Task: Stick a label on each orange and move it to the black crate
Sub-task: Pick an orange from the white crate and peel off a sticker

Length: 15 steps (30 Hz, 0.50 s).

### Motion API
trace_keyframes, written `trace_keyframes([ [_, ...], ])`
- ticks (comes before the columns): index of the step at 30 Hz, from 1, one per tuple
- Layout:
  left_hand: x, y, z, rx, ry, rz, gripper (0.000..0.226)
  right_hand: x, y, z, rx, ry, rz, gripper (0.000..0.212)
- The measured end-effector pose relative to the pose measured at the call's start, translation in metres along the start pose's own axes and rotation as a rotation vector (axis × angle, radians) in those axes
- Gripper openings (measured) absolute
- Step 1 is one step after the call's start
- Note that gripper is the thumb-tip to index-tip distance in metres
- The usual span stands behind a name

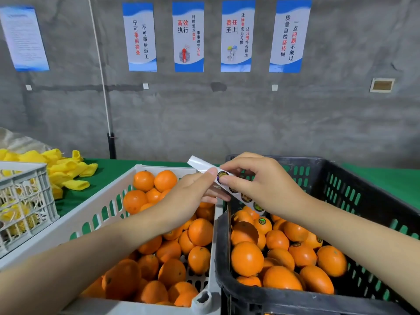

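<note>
One round label [222,176] mid-peel off strip [200,165], above crates.
L grip [188,196] clenched on floppy strip; R grip [261,185] pinches round label: prob. light, tacky, take by edge. Oranges [200,233] likely firm, in white crate [91,215] beside black crate [341,178].

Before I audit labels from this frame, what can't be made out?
Head view:
- Print on the label: too small, partly under right hand fingertips.
- Fingers of the left hand: partly behind the label strip.
- Lower layers in the black crate: buried under top oranges.
- Near corner of the white crate: cut off by the bottom edge.
</note>
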State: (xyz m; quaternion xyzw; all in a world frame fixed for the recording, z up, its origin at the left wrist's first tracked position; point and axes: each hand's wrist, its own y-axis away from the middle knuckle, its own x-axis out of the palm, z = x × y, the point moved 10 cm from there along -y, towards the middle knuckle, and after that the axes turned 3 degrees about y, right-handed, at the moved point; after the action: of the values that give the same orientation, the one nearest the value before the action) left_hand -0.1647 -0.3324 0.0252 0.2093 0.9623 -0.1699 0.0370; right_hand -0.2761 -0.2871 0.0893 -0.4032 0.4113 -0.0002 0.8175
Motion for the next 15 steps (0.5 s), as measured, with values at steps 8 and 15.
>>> trace_keyframes([
  [8,-0.001,-0.002,0.001,0.035,-0.028,-0.001,0.055,-0.005,0.002,0.015,-0.127,0.139,-0.050,0.023],
  [15,0.000,0.000,-0.001,0.039,-0.110,-0.004,0.059,-0.009,0.003,0.019,-0.136,0.229,-0.086,0.018],
])
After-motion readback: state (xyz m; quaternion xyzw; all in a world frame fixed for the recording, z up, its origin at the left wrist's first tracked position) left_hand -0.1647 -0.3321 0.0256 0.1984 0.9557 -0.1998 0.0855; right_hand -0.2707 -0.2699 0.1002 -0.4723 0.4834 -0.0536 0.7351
